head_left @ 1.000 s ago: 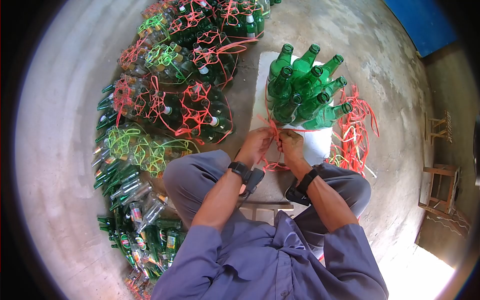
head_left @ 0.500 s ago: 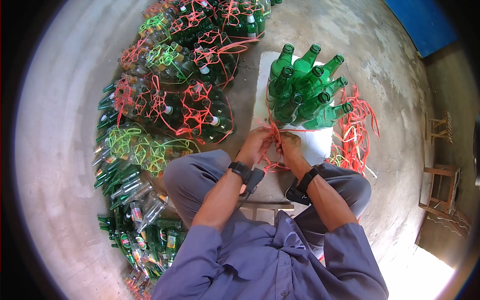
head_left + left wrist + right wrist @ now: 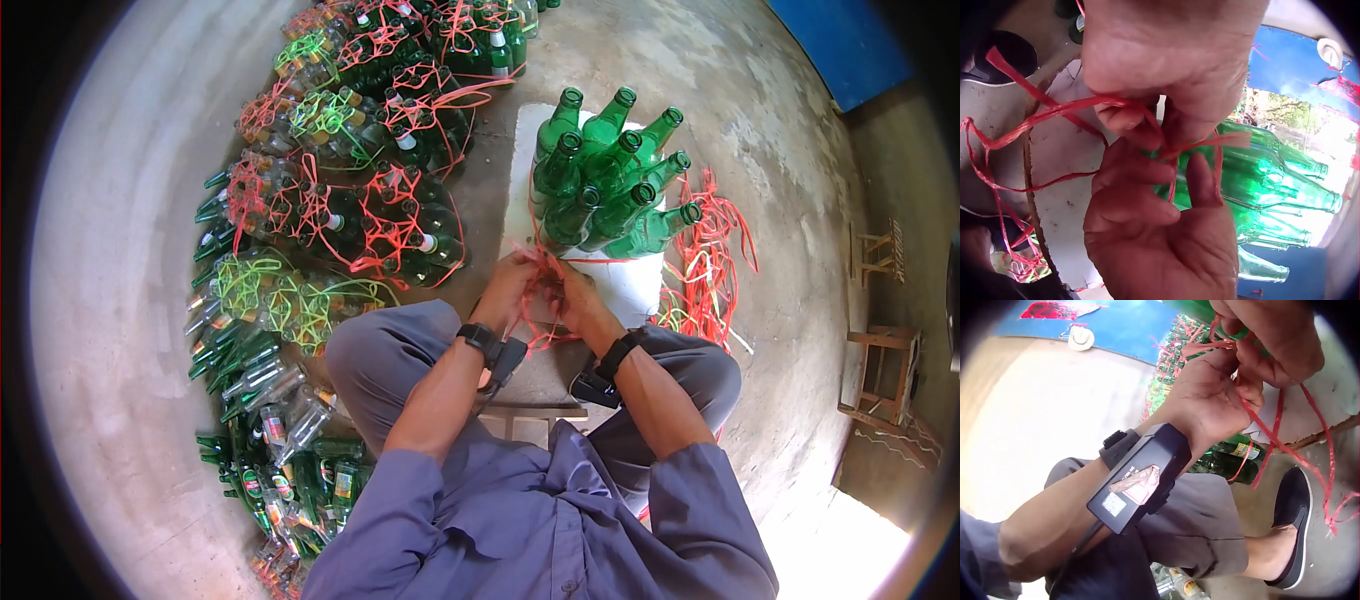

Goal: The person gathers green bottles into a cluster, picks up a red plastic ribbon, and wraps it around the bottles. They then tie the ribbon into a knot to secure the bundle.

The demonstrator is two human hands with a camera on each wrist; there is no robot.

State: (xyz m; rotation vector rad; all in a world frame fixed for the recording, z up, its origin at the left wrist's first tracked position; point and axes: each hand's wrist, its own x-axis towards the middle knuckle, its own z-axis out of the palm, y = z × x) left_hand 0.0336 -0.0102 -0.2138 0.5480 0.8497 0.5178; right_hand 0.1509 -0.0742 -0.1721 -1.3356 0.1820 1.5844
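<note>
Both hands shift slightly since the earlier frame; left hand (image 3: 508,287) and right hand (image 3: 580,303) pinch ribbon (image 3: 1054,112) just beside bottles (image 3: 608,168), upright on board (image 3: 640,292). Best: keep strand taut, pull evenly, avoid tipping glass.

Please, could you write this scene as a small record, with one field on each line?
Left hand: pinches red cord
Right hand: pinches the same cord, close beside the left hand
Main group: nine green bottles, upright, close together
Support: white board
Right of board: loose cord pile, mostly red
Far left: many more bottles, some in corded bundles
Knot: hidden by the fingers
</note>
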